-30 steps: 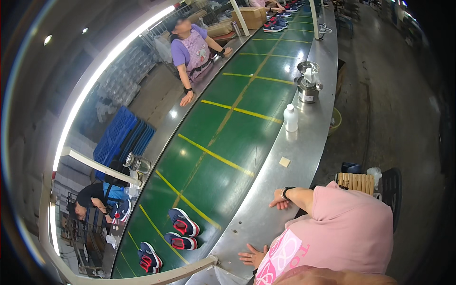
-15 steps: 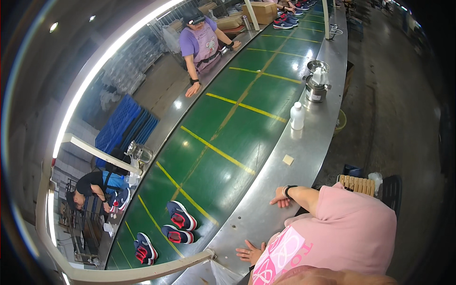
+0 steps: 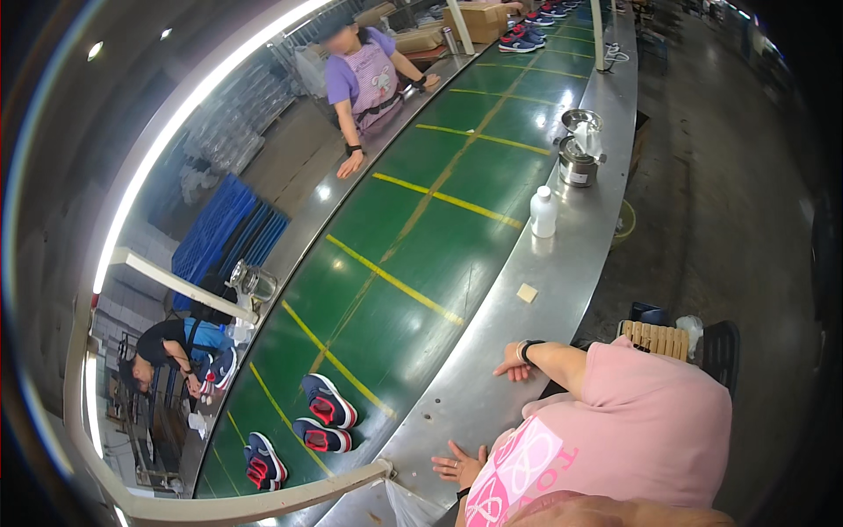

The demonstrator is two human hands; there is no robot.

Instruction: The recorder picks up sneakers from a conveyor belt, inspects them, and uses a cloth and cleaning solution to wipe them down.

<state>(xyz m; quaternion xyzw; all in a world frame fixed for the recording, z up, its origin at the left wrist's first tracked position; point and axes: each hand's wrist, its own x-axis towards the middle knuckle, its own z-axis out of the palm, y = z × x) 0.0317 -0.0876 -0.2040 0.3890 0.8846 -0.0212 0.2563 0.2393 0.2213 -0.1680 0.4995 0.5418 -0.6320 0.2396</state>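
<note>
Sneakers (image 3: pixel 323 437), navy with red linings and white edging, lie on the green belt (image 3: pixel 395 351) to the left of you, apart from both your hands. Across the belt, a co-worker (image 3: pixel 376 83) in a purple top rests both hands on the far edge. Your left hand (image 3: pixel 459 463) lies palm down on the metal ledge (image 3: pixel 470 395), fingers spread wide, holding nothing. Your right hand (image 3: pixel 515 363), below a black wristband (image 3: pixel 523 351), is at the same ledge, partly open with fingers loosely bent; you have nothing visible in it. Beyond it lie a square cream pad (image 3: pixel 527 292), an upright white bottle (image 3: pixel 543 212) and, farther right, a metal pot (image 3: pixel 577 164).
</note>
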